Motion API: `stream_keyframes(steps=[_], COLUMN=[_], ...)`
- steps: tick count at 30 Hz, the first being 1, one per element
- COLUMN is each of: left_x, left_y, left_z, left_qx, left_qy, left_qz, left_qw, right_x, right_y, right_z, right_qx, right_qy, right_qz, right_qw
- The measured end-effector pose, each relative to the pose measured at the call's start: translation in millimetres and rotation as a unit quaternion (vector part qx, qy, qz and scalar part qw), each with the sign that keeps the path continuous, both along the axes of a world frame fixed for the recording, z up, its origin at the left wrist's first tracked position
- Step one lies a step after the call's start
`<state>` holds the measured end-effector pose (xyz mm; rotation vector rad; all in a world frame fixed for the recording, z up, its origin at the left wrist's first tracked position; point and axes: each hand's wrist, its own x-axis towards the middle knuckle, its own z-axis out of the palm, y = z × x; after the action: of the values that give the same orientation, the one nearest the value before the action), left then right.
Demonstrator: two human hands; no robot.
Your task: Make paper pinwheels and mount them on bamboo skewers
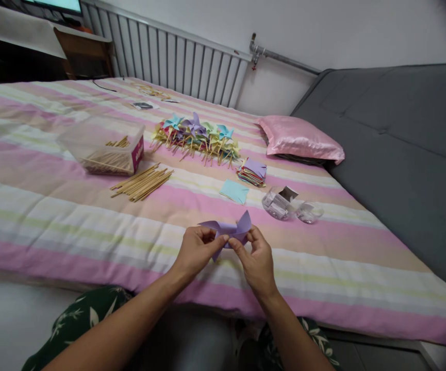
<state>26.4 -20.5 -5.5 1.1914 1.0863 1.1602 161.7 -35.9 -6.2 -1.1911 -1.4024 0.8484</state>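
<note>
**Head view: both hands pinch a purple paper pinwheel over the near edge of the bed**

Head camera looks down at the left hand [195, 251] and the right hand [257, 260], which meet over the striped bed [52, 216] close to its near edge. Between them sits a purple paper pinwheel [228, 230], partly folded, its points sticking up and out to the sides. Each grip is clenched on the paper: the left thumb and fingers pinch it from the left, the right thumb and forefinger from the right, fingertips almost touching at the middle.

Just beyond the hands, further in on the bed, lie a light blue paper square [234, 191] and a stack of coloured paper squares [252, 172] with a purple sheet on top. To the right of these rest two clear plastic containers [290, 207], side by side. Left of centre lies a loose bundle of wooden sticks [142, 183], and beside it a clear plastic box [102, 145] holding more sticks. Farther back a heap of finished pinwheels [197, 136] on sticks is spread out. A pink pillow [300, 139] lies at the bed's right edge, against the grey sofa [400, 134].
</note>
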Motion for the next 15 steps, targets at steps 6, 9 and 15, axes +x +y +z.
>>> stream_keyframes(steps=[6,9,15], left_x=[-0.4,-0.3,0.7], left_y=[1.3,1.0,0.3], left_z=[-0.6,0.4,4.3], left_qx=[-0.017,-0.027,-0.048], left_qy=[-0.056,-0.090,-0.109], left_qz=[-0.009,-0.008,-0.006], left_qw=[0.998,0.996,0.993], right_x=[6.4,6.6,6.7], right_y=[1.8,2.1,1.7], right_z=[-0.4,-0.5,0.1], right_qx=[0.008,0.011,0.003], right_qy=[-0.095,-0.093,-0.095], right_qz=[-0.004,-0.005,-0.011], right_qw=[0.995,0.996,0.995])
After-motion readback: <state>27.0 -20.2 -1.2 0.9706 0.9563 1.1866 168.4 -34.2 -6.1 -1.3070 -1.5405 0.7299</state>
